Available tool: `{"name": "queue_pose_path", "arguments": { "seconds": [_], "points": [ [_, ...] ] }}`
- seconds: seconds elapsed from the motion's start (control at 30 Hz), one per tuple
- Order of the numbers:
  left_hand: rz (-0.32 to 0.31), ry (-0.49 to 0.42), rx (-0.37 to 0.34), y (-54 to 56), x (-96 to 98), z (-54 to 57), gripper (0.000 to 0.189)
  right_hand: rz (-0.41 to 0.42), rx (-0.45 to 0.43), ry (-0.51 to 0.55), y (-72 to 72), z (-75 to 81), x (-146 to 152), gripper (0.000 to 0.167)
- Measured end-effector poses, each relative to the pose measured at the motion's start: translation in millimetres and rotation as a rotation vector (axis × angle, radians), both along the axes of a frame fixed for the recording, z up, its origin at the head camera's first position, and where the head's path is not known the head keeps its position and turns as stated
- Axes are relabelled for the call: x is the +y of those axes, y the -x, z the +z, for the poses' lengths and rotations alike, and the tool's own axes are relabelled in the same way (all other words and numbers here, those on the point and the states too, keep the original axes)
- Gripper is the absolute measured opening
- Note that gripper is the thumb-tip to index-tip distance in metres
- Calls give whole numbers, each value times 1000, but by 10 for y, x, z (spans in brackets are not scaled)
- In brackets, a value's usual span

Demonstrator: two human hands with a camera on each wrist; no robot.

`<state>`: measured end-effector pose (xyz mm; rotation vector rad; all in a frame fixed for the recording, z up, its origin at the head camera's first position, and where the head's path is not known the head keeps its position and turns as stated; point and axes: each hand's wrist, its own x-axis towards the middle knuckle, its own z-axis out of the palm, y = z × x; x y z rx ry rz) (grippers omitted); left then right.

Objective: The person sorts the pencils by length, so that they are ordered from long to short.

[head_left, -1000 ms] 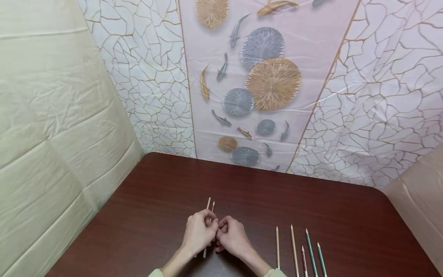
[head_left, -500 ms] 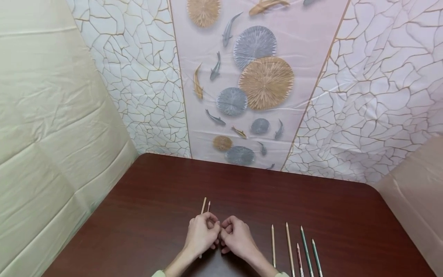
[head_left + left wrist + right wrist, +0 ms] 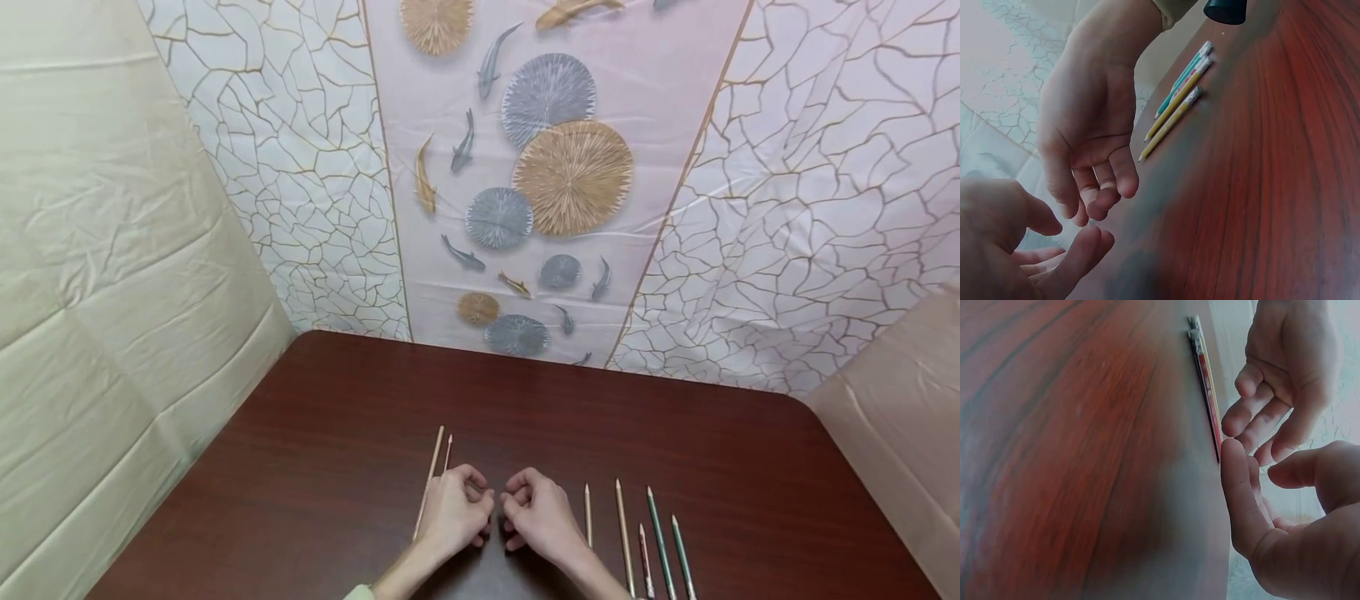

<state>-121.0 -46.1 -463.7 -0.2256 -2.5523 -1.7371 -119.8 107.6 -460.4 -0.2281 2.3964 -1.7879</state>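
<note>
My left hand (image 3: 453,510) and right hand (image 3: 546,515) hover over the table a small gap apart, fingertips facing each other. Their fingers are loosely bent, with nothing between them in either wrist view. Just left of the left hand lie a yellow pencil (image 3: 436,454) and a shorter red pencil (image 3: 448,450), both partly covered by that hand in the head view. To the right of the right hand lies a row of sharpened pencils: two yellow pencils (image 3: 622,521), a short red pencil (image 3: 643,550) and two green pencils (image 3: 658,533), points facing away from me.
The dark red-brown wooden table (image 3: 360,392) has rounded far corners. Behind it hangs a patterned cloth backdrop (image 3: 573,179), with a plain cream cloth (image 3: 97,250) at the left. A black cylindrical object (image 3: 1225,9) shows at the top of the left wrist view.
My hands have moved apart from fingertips nearly touching, and shifted slightly right, away from the left pair of pencils. The head view has turned a little, shifting the scene left.
</note>
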Motion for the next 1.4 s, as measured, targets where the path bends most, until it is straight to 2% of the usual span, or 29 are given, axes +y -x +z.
{"name": "queue_pose_path", "arguments": {
  "seconds": [0.2,0.47,0.73,0.93,1.23,1.4],
  "points": [
    [10,-6,1,1,118,11,10,-37,-11,-3,-20,19,103,20],
    [-11,-26,-43,21,331,9,7,-88,-25,-23,-51,41,274,22],
    [-27,-25,-62,-3,536,-1,10,-208,-51,-53,-91,73,521,18],
    [-58,-44,-77,-17,634,4,7,-263,-52,-73,-99,98,616,13],
    [-79,-75,-83,-42,770,28,6,-307,-50,-59,-139,127,779,14],
    [-78,-64,-69,-65,851,30,6,-348,-58,-121,-176,155,918,14]
  ]
}}
